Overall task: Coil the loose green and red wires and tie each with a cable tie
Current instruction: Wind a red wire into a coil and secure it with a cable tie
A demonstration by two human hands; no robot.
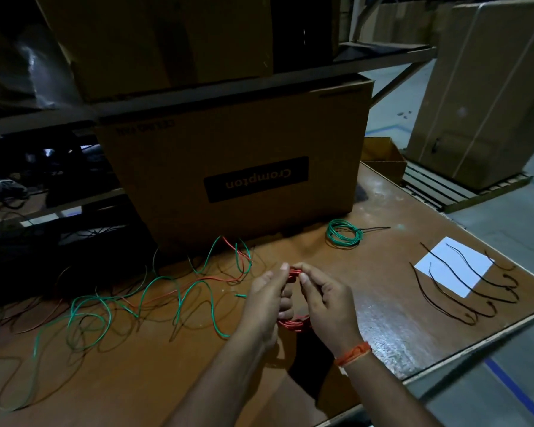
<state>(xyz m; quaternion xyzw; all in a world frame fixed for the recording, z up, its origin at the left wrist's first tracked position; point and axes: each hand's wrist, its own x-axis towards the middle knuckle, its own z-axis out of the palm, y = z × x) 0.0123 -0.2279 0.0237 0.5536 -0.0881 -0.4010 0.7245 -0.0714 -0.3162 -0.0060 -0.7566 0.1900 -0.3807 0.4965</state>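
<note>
Both hands meet over the middle of the bench [383, 303], a smooth brown board with a worn, shiny patch near its right side. Between them stands a red coil [293, 324], a small ring of thin plastic-coated wire held upright. The left hand [264, 300] grips it from the left, fingers curled through the ring. The right hand [324, 298] pinches the top of the ring between thumb and forefinger. An orange thread band [353, 353] circles the right wrist.

To the left, loose green wires [179, 295] sprawl across the bench in wavy, springy loops, and loose red wires [216, 278] run thin and flatter among them. Some strands rise in arcs near the carton behind.

A green coil [343, 235] lies flat on the bench well to the right of the tangle, just in front of the carton's right corner. It is a neat round bundle, and a thin black tail sticks out from its right side.

On the right of the bench lies a white sheet [453, 266], a flat rectangle set askew. Several black cable ties [463, 285] lie across and beside it, long slim strips side by side, each with a curled end toward the bench edge.

A large corrugated carton [244, 167] stands at the back of the bench; its black label reads upside down. Dark metal shelving [198, 90] with more boxes rises behind it.
</note>
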